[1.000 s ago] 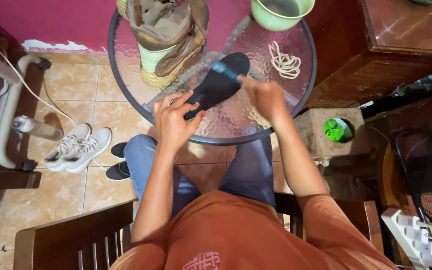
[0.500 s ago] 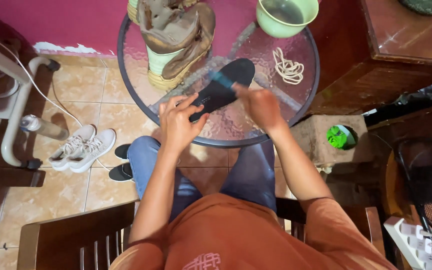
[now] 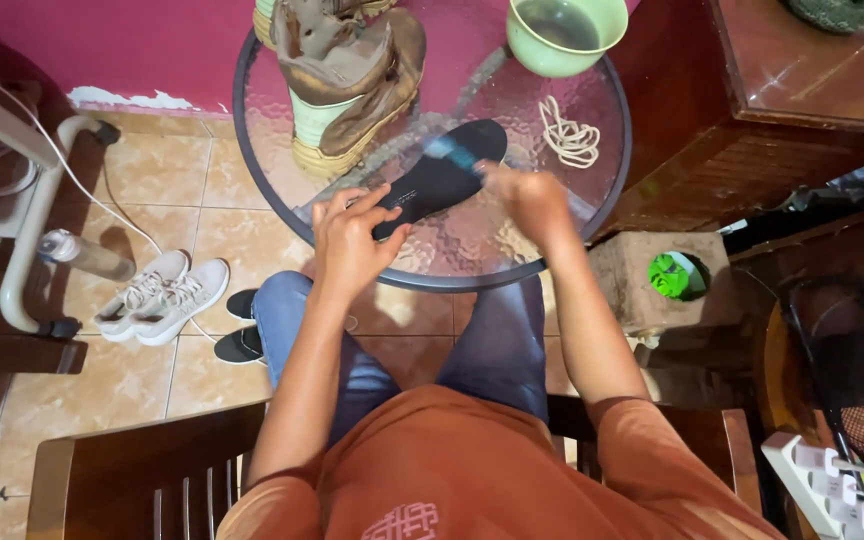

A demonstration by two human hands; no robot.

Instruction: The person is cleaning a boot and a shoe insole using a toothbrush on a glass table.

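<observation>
A black shoe insole (image 3: 430,182) lies slanted over the round glass table (image 3: 602,190). My left hand (image 3: 350,243) grips its near end, fingers and thumb pinching it. My right hand (image 3: 530,200) holds a small blue brush (image 3: 455,153) whose head rests on the far part of the insole; both are motion-blurred. A worn brown boot (image 3: 347,70) stands at the table's back left. Pale shoelaces (image 3: 569,135) lie coiled at the back right, below a green bowl (image 3: 562,28) of water.
Dark wooden furniture (image 3: 772,110) stands to the right. A stone block (image 3: 657,280) holds a green cup. White sneakers (image 3: 157,295) and a bottle (image 3: 82,255) lie on the tiled floor at left. A power strip (image 3: 832,490) sits at bottom right.
My right hand shifts the brush back and forth along the insole's far half. My left hand keeps its grip on the near end. The view has drifted slightly.
</observation>
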